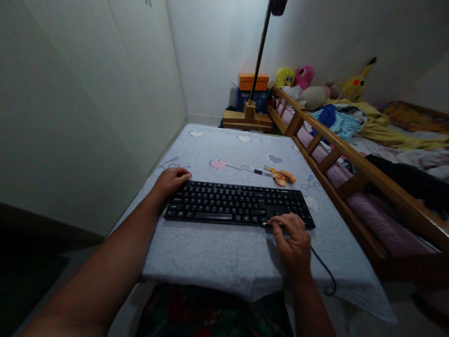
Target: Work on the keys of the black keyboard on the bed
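L hand [173, 180] sits at the upper L corner of the black keyboard [224, 203], thumb laid toward the corner, fingers bunched; can't tell if it grips or just steadies. R hand [290, 234] has thumb & fingertips pinched on a small white-tipped stick [265, 223], tip at the kbd's front edge, R of the space bar.

Writing: key legends mostly too small to read; script on the pale tablecloth [217, 257] shows "Lo" at R, rest unclear. Blue box [242, 99] has white lettering, illegible; no brand I can make out on the orange box [253, 82] atop it.

Kbd lies flat on the cloth betw. both hands, R hand covering part of its lower R end. Dark cable [326, 271] runs from near the R wrist toward the table edge.

Beyond the kbd: thin white stick [233, 166], thin tool w/ black grip [257, 171], crumpled orange cloth [283, 177] touching or just beside the tool's end. Wooden bed rail [326, 135] borders the table's R side; plush toys [304, 76] & clothes [336, 120] on the bed. Dark pole [261, 49] on a wood base [242, 120] stands past the far edge.
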A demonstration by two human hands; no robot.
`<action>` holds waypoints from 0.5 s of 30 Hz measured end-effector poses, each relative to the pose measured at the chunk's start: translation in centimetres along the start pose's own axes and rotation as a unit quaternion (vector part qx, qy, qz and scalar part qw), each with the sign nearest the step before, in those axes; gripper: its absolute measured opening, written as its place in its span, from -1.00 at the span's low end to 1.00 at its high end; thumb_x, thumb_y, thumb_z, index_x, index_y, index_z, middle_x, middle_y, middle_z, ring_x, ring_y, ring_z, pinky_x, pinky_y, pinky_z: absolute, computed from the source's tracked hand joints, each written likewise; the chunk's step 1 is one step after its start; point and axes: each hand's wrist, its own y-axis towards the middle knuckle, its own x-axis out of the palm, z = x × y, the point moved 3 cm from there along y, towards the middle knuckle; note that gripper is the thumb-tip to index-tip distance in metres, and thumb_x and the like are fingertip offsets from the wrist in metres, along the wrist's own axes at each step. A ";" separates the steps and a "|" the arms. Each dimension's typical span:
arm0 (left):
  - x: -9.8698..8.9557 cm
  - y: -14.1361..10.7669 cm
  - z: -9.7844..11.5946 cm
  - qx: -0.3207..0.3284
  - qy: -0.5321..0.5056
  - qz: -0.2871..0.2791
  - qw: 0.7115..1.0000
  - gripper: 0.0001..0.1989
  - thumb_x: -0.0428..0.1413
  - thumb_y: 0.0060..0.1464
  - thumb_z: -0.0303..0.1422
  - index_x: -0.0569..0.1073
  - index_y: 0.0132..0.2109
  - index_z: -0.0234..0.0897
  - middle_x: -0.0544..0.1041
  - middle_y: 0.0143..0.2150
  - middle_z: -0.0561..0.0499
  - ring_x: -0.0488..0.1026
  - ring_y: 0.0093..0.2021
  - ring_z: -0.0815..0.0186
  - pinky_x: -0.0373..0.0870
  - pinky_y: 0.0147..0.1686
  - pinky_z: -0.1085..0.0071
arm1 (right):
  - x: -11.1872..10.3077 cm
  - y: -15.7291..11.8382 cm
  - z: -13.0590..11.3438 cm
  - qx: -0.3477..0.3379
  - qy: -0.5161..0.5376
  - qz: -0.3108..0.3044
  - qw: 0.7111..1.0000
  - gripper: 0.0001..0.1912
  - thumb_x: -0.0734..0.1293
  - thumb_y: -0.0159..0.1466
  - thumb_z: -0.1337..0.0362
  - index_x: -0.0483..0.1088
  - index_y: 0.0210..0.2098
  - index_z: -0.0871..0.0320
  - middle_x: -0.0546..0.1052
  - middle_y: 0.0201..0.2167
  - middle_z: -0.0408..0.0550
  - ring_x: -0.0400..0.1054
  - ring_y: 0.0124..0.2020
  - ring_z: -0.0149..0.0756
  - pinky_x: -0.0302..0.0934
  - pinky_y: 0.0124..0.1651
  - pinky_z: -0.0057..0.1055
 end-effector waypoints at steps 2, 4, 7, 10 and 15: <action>0.0 0.0 0.1 -0.001 0.000 0.000 1.000 -0.70 0.17 -0.15 -0.12 0.59 -0.39 -0.26 0.60 -0.41 -0.01 0.48 -0.34 0.18 0.35 -0.27 0.30 | -0.2 0.0 0.1 0.004 -0.014 0.018 1.000 -0.91 0.31 0.30 0.35 0.48 -0.31 0.10 0.53 -0.38 -0.11 0.38 -0.28 -0.24 0.20 0.04 -0.11; -0.1 -0.1 0.2 -0.001 0.002 0.002 1.000 -0.70 0.17 -0.15 -0.12 0.59 -0.38 -0.27 0.60 -0.41 -0.01 0.49 -0.34 0.18 0.35 -0.27 0.30 | -0.3 0.0 0.1 0.005 -0.027 0.032 0.999 -0.91 0.32 0.29 0.35 0.47 -0.31 0.11 0.53 -0.39 -0.11 0.38 -0.28 -0.24 0.20 0.02 -0.13; -0.1 -0.1 0.1 0.003 0.007 0.005 1.000 -0.69 0.17 -0.15 -0.11 0.59 -0.37 -0.26 0.61 -0.42 0.00 0.49 -0.34 0.18 0.36 -0.27 0.30 | -0.5 0.0 0.3 0.010 -0.030 0.037 0.999 -0.91 0.31 0.29 0.35 0.47 -0.32 0.11 0.52 -0.39 -0.11 0.37 -0.29 -0.24 0.22 -0.03 -0.17; 0.0 0.0 -0.2 0.002 0.008 0.005 1.000 -0.67 0.17 -0.14 -0.08 0.59 -0.36 -0.26 0.61 -0.41 0.00 0.49 -0.34 0.18 0.35 -0.29 0.33 | -0.5 -0.1 0.6 0.022 -0.022 0.046 0.998 -0.91 0.32 0.30 0.32 0.49 -0.30 0.11 0.53 -0.37 -0.09 0.37 -0.26 -0.23 0.23 -0.06 -0.20; 0.1 0.2 -0.6 -0.001 0.008 0.001 1.000 -0.67 0.17 -0.15 -0.08 0.59 -0.37 -0.26 0.61 -0.41 0.00 0.49 -0.34 0.18 0.35 -0.30 0.34 | -0.4 0.0 0.9 0.045 -0.017 0.043 0.998 -0.87 0.31 0.33 0.29 0.52 -0.26 0.10 0.54 -0.34 -0.07 0.37 -0.24 -0.21 0.23 -0.08 -0.21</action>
